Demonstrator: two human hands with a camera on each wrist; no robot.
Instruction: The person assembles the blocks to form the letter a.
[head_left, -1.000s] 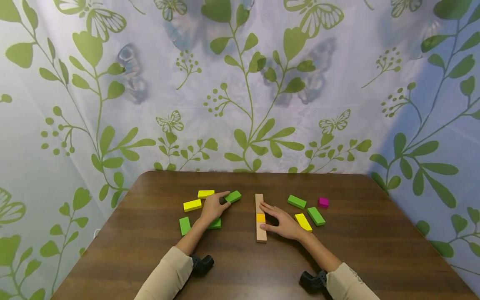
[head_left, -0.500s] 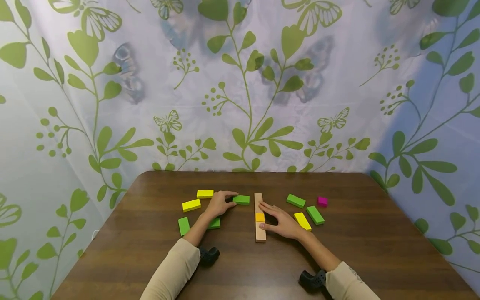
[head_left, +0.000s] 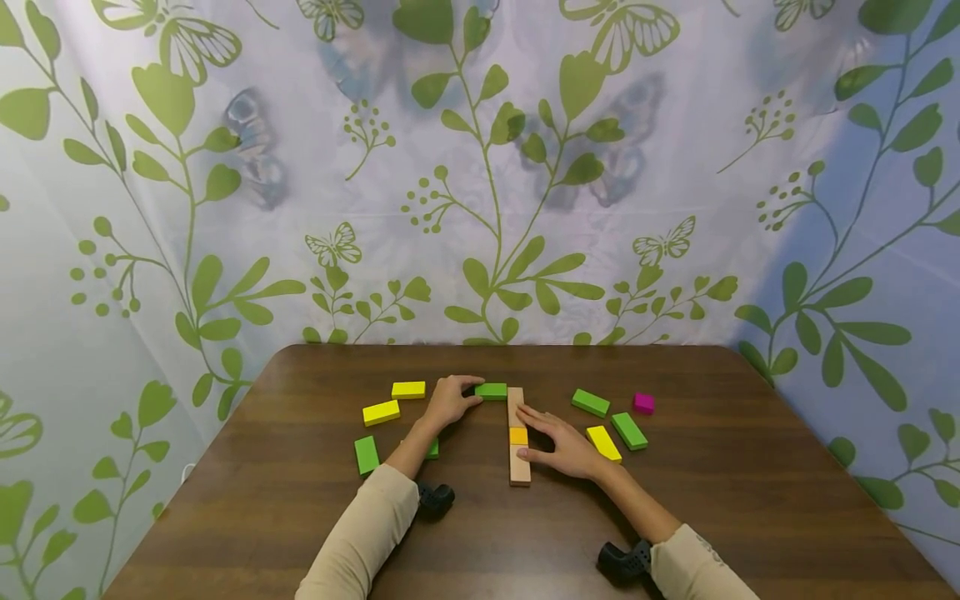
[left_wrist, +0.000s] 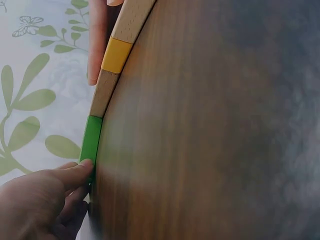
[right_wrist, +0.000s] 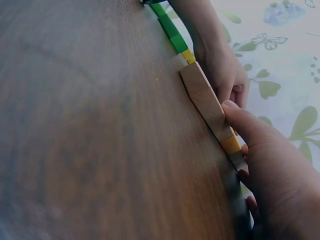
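In the head view, a straight row lies on the table, made of a far plain wooden block, a small orange block and a near plain wooden block. My left hand pinches a green block between thumb and fingers at its left end. The block's other end is up against the row's far part, crosswise to it. My right hand rests along the row's right side, thumb at the near wooden block and straight fingers at the far one. The left wrist view shows the pinching thumb closely.
Left on the brown table lie two yellow blocks, a green block and another green block partly behind my left arm. To the right are two green blocks, a yellow block and a magenta block.
My left hand has carried the green block rightward and turned it from slanted to crosswise, bringing its end up to the row. The right hand has stayed in place.
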